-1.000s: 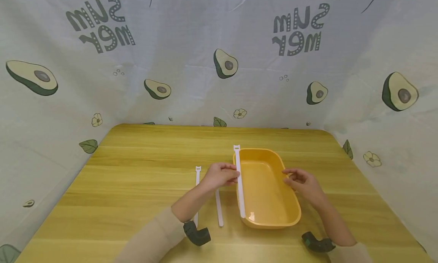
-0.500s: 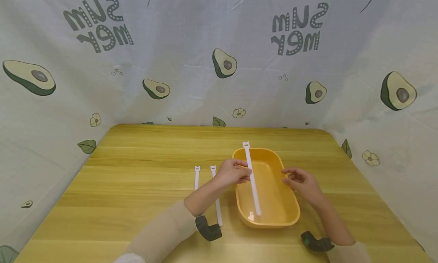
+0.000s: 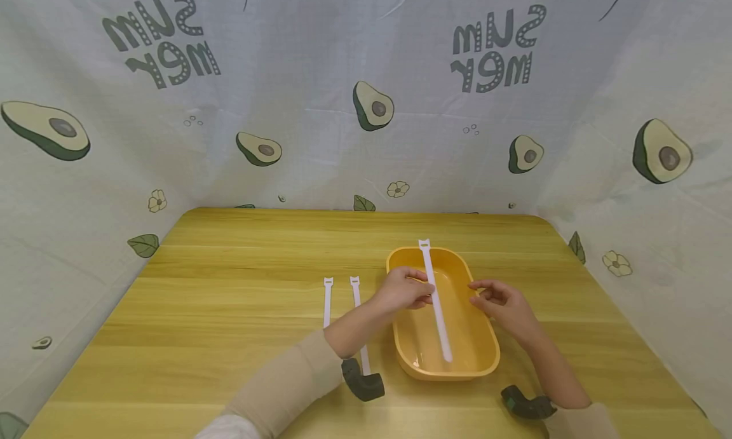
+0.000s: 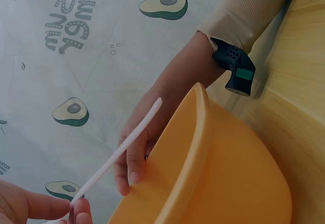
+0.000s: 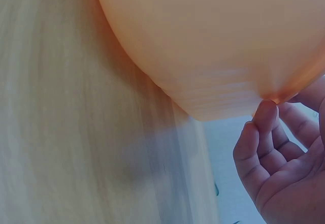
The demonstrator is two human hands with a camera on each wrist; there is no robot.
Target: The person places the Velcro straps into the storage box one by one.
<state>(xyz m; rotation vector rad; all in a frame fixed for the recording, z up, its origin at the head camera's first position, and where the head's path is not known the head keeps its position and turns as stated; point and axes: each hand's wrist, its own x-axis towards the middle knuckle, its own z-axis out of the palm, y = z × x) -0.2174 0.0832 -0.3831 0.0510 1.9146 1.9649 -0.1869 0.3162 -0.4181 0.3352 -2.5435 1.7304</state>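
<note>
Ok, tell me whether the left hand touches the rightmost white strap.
Touching: the left wrist view shows the left hand pinching the white strap, with no gap visible.

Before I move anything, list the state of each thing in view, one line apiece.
Yellow tray, upright, open side up on the table.
Held white strap, unfastened, nearly straight, raised over the tray.
Left loose strap, lying unfastened on the table, partly hidden.
Right loose strap, likewise.
Left fingers, pinching the held white strap.
Right fingers, curled, holding the tray's rim.

Wrist views close on tub (image 4: 233,168)
</note>
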